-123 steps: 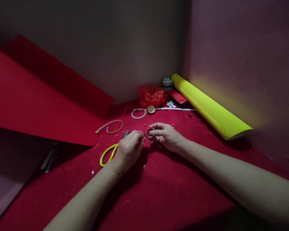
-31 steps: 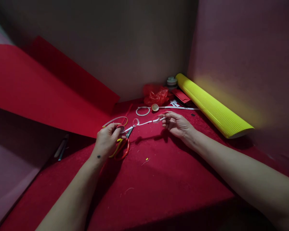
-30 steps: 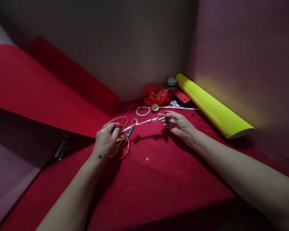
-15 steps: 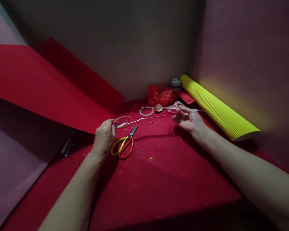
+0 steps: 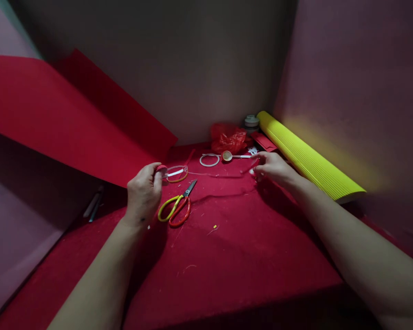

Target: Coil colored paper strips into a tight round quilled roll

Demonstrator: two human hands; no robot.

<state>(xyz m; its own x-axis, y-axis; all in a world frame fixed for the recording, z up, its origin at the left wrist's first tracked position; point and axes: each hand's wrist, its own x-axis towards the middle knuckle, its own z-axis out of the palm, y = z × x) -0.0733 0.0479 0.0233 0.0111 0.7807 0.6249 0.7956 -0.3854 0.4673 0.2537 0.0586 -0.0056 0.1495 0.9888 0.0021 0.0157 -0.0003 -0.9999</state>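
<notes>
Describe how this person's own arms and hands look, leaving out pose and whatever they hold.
Both forearms are bare, with no sleeves in view. The left hand has a small dark mark near the wrist. The right hand shows no ring, watch or glove; dim light hides finer detail.

Lighting: dim, light from the upper right; yellow corrugated roll (image 5: 306,158) throws a glow on the wall. Forearm shadows on the table (image 5: 227,247). Corners dark, edges bowed, soft.

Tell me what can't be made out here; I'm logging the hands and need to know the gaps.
Head view only:
- What the left hand pinches: a small red thing, mostly covered by its fingers.
- What the right hand grips: fingers and dim light hide it.
- The thin strand between them: too fine to identify.
- Sticks left of the red cloth: in shadow.
</notes>
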